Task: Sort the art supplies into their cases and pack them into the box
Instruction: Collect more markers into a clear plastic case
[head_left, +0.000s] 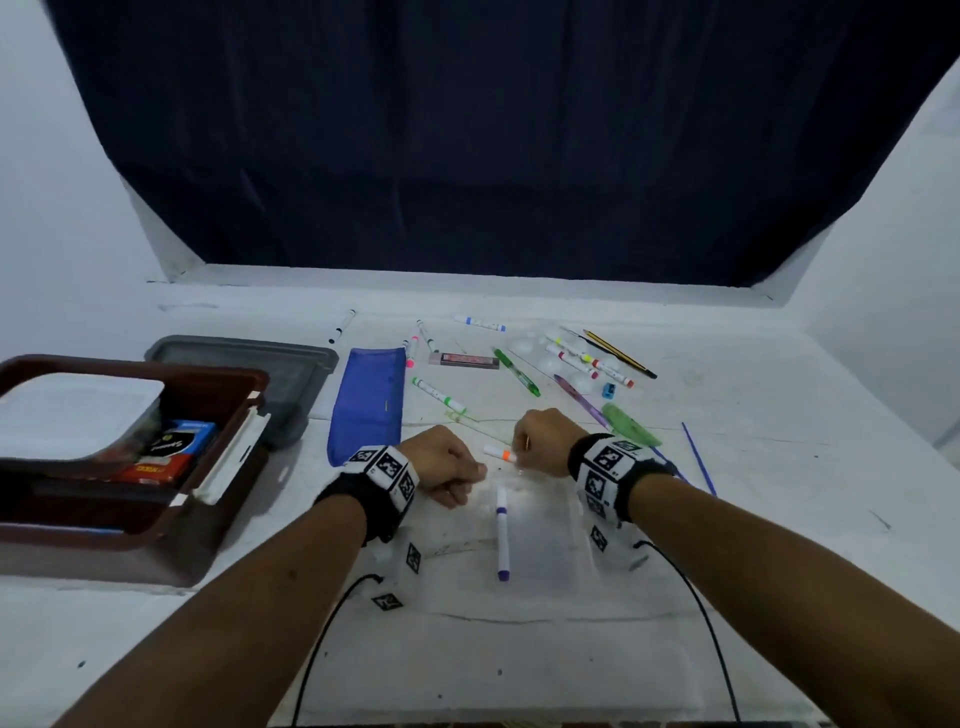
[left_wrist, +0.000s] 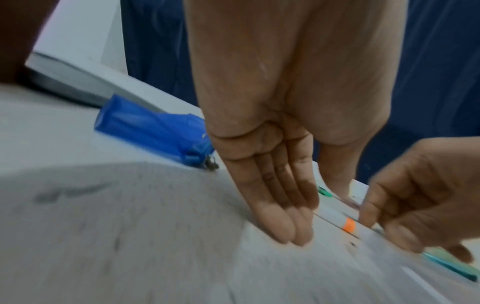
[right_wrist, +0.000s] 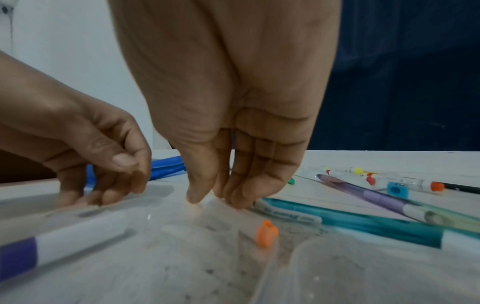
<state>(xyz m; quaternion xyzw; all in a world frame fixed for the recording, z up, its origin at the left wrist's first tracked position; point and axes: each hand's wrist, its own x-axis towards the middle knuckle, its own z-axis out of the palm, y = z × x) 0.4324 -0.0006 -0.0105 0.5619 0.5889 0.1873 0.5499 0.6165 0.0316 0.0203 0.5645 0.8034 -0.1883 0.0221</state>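
A clear plastic case (head_left: 545, 535) lies in front of me with a purple marker (head_left: 502, 540) in it. My right hand (head_left: 519, 457) pinches a white marker with an orange band (head_left: 501, 454) at the case's far edge; in the right wrist view thumb and fingertips (right_wrist: 192, 197) close on its barrel, and its orange end (right_wrist: 266, 234) points back toward the wrist. My left hand (head_left: 467, 480) sits at the case's far left corner, its straight fingers (left_wrist: 285, 226) pressing down there. A blue mesh pouch (head_left: 369, 400) lies to the left. The brown box (head_left: 228, 415) stands at far left.
A white tub and card packs sit in the box, with a grey lid (head_left: 291, 374) behind it. Loose markers, a green pen (head_left: 517, 371), a purple pen (head_left: 582, 400), a pencil (head_left: 621, 353), a blue sharpener (head_left: 609, 389) and a flat carton (head_left: 465, 359) lie scattered beyond my hands.
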